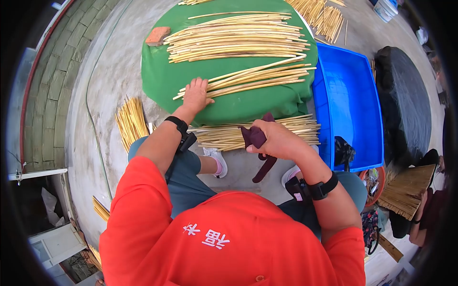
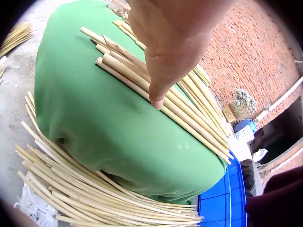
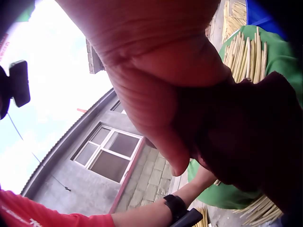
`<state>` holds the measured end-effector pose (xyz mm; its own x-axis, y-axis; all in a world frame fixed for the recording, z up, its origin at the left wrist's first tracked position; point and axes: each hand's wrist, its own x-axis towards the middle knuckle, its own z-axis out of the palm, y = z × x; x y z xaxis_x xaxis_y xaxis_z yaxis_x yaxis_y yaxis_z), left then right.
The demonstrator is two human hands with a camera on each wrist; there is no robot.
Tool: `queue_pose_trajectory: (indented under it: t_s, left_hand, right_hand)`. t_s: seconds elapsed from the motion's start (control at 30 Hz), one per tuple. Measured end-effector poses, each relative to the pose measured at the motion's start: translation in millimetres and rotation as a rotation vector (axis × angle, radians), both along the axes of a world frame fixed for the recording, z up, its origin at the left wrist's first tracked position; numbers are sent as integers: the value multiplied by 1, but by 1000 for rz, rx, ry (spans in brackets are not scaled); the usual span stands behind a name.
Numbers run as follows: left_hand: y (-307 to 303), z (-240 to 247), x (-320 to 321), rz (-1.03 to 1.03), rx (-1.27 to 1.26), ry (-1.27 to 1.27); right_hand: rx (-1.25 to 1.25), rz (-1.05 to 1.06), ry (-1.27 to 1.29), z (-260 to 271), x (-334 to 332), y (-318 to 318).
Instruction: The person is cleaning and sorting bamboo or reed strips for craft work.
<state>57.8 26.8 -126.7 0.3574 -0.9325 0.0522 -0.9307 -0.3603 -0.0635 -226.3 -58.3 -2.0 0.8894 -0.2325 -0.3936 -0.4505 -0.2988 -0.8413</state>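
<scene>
A small group of pale reeds [image 1: 267, 78] lies across the near part of the green cloth [image 1: 164, 78]. My left hand [image 1: 195, 97] rests on its left end, fingers spread over the stalks; in the left wrist view the thumb of this hand [image 2: 173, 56] touches the reeds [image 2: 128, 71]. In my right hand [image 1: 278, 139] a dark maroon cloth [image 1: 256, 137] is gripped, with one end hanging down, off the near edge of the table. The right wrist view shows the same cloth [image 3: 241, 127] bunched at the fingers of the right hand [image 3: 147, 80].
A larger reed pile [image 1: 238, 40] and a brick piece [image 1: 157, 36] lie farther back on the green cloth. More reeds [image 1: 219, 138] lie below the near edge, others [image 1: 131, 121] at left. A blue bin [image 1: 350, 109] stands at right. Another person's arm [image 1: 420, 214] shows at far right.
</scene>
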Motion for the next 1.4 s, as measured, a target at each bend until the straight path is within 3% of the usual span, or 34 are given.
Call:
queue_pose_trajectory:
  t_s: [0.2, 0.3, 0.37, 0.47, 0.8, 1.13, 1.4]
  left_hand:
    - [-24, -27, 14, -124, 80, 49]
    - [-36, -28, 7, -1, 211, 186]
    - [-35, -35, 6, -74, 157, 85]
    - [-31, -34, 8, -26, 209, 17]
    - [18, -32, 60, -109, 132, 5]
    - [0, -13, 32, 83, 260, 154]
    - [-18, -10, 30, 56, 285, 265]
  right_hand:
    - [-57, 34, 9, -11, 1, 3]
    - [-68, 4, 28, -6, 2, 2]
    - [-79, 24, 37, -6, 4, 1]
    - [-102, 46, 34, -11, 8, 1]
    - [-163, 71, 16, -16, 9, 6]
    - [-193, 79, -18, -16, 5, 9]
    - [-149, 67, 26, -17, 6, 8]
